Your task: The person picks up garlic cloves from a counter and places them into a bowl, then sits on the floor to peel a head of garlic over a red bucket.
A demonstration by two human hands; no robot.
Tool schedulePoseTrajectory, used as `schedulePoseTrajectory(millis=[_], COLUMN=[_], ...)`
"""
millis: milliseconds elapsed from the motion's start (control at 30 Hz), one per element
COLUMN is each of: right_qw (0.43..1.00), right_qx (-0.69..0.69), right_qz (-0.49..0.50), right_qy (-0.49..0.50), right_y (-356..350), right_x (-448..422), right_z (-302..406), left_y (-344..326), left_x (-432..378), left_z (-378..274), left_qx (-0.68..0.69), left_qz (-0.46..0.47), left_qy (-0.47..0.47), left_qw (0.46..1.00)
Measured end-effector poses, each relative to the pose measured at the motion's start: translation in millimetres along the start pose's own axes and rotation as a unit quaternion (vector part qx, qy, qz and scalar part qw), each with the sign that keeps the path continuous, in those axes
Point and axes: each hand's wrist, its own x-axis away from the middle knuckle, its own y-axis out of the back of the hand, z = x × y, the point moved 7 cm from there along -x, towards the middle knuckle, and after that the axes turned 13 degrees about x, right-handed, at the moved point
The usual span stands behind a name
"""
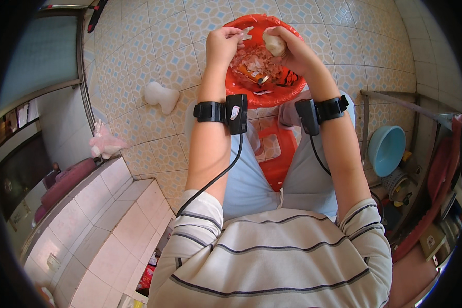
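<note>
My left hand [225, 44] pinches a small pale, jagged scrap [246, 34] between thumb and fingers over the left rim of a red basin [235, 91] that seems lined with red plastic. In my right hand [298, 52], a pale, roundish lump [274, 43] is gripped above the basin's right side; what it is, I cannot tell. Below both hands, the basin holds a heap of pinkish, flaky scraps [256, 59] and an orange packet [250, 73]. The lump and the scrap are apart.
A red plastic stool [287, 144] shows between my legs. White [161, 96] and pink plush toys [107, 142] lie to the left, near tiled steps [131, 215]. On the right, a light blue basin [387, 150] stands by a metal frame [404, 102]. Cables run from both forearm straps.
</note>
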Motion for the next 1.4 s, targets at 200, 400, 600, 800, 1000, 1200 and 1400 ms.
schedulePoseTrajectory(millis=[200,400,600,800,1000,1200,1400], right_qw=[0.989,0.954,0.922,0.915,0.917,0.901,0.894], right_qx=[0.127,0.256,0.323,0.313,0.325,0.334,0.337], right_qz=[-0.039,-0.101,-0.132,-0.116,-0.077,-0.073,-0.071], right_qy=[0.061,0.121,0.166,0.226,0.217,0.267,0.286], right_y=[2.8,9.4,11.3,6.7,4.2,0.5,-5.1], right_x=[1.3,-1.5,1.0,5.7,6.2,6.2,8.6], right_z=[4.8,7.5,19.8,32.5,33.1,33.3,35.2], left_y=[-17.2,-9.5,-12.6,-29.3,-33.4,-32.3,-29.3], left_x=[7.8,2.9,10.7,16.6,25.8,28.5,32.1], left_z=[5.7,22.9,-2.7,-35.2,-52.7,-58.2,-64.4], left_qx=[-0.163,-0.258,-0.208,-0.014,-0.092,-0.118,-0.171], left_qz=[0.099,0.11,0.056,0.125,0.108,0.106,0.065], left_qy=[0.045,0.059,0.008,-0.085,-0.191,-0.232,-0.244], left_qw=[0.981,0.958,0.976,0.988,0.971,0.96,0.952])
